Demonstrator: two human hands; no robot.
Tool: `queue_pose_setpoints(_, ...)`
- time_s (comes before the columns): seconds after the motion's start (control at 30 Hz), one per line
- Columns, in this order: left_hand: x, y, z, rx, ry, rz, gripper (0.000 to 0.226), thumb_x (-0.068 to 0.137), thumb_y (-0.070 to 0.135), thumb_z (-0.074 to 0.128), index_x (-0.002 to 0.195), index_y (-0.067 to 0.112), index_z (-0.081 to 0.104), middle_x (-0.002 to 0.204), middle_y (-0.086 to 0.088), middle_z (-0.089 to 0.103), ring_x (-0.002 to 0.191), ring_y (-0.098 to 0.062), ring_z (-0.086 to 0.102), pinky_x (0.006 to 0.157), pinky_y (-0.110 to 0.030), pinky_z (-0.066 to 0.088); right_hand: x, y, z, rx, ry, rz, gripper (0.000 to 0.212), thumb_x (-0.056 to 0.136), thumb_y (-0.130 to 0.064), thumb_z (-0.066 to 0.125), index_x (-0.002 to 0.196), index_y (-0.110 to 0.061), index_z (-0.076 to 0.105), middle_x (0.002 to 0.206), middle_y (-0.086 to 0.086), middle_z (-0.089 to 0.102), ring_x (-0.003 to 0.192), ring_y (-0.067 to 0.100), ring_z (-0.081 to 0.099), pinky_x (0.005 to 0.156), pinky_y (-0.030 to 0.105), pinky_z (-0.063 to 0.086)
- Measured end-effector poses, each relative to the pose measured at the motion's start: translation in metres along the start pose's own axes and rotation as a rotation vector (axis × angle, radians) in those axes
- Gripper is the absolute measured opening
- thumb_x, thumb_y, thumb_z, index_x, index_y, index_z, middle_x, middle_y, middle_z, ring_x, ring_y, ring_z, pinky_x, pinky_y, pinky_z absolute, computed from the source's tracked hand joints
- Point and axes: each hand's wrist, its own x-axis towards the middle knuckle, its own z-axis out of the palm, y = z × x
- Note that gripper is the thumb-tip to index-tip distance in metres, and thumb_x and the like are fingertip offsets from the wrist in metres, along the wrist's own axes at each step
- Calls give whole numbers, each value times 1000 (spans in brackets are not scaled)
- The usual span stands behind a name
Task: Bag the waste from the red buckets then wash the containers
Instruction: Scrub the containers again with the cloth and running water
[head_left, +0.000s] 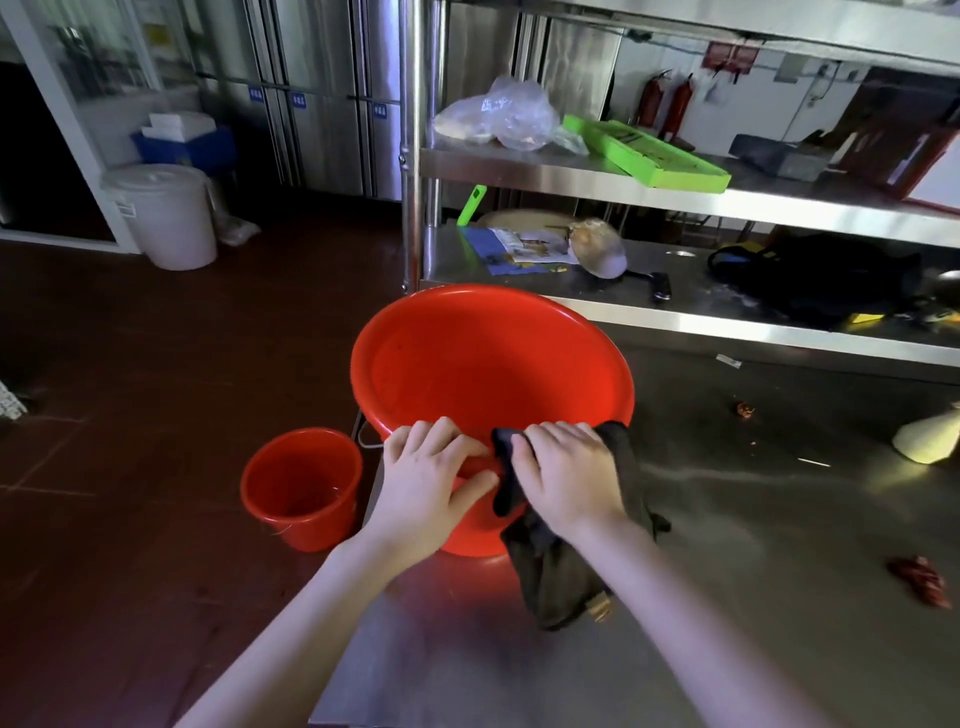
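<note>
Large red bucket (493, 395) on bench (779, 519): looks emptied. Left hand (431, 478) clamps its near rim; right hand (566, 473) presses dark cloth (561, 561) there. Small bucket (302, 486) below-left: unwashed, I judge.

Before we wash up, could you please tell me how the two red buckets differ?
The big bucket sits on the steel table, gripped at its rim by both hands; the small bucket stands untouched on the floor. The big one is wider. Both are red, upright and look emptied.
</note>
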Motion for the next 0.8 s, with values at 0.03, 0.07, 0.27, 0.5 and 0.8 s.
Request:
queue_pose_setpoints(0.03, 1, 0, 1, -11, 6, -3, 32, 89, 49, 52, 104, 27, 69, 95, 11, 50, 92, -16, 47, 96, -35, 24, 2, 19, -5, -4, -13, -27, 40, 94, -25, 42, 58, -14, 53, 56, 3, 55, 59, 28, 57, 60, 38, 44)
queue_pose_setpoints(0.07, 2, 0, 2, -24, 6, -1, 29, 90, 49, 54, 104, 28, 68, 95, 13, 47, 92, -15, 46, 98, -35, 22, 7, 40, -10, 4, -39, -39, 41, 94, -26, 39, 59, -12, 55, 58, 5, 57, 62, 30, 58, 63, 39, 45)
queue_pose_setpoints(0.27, 2, 0, 5, -10, 23, 8, 24, 91, 47, 59, 105, 29, 68, 98, 13, 49, 96, -15, 46, 102, -35, 19, 24, 88, -7, 108, -72, 144, 36, 96, -11, 48, 63, -1, 59, 64, 9, 58, 70, 31, 55, 78, 43, 44)
queue_pose_setpoints(0.5, -1, 9, 3, 53, 16, -4, 31, 87, 46, 53, 103, 26, 69, 94, 9, 54, 90, -19, 52, 93, -37, 29, -9, -9, 7, 33, 72, 103, 39, 97, -26, 42, 59, -17, 50, 57, -4, 50, 60, 22, 50, 65, 37, 39)
queue_pose_setpoints(0.8, 21, -69, -47, 114, -189, 99, 39, 96, 51, 37, 126, 40, 57, 131, 17, 51, 141, -11, 31, 116, -58, 6, 16, 92, -12, 80, -91, 47, 41, 94, -24, 39, 61, -8, 58, 63, 4, 60, 67, 28, 57, 74, 38, 42)
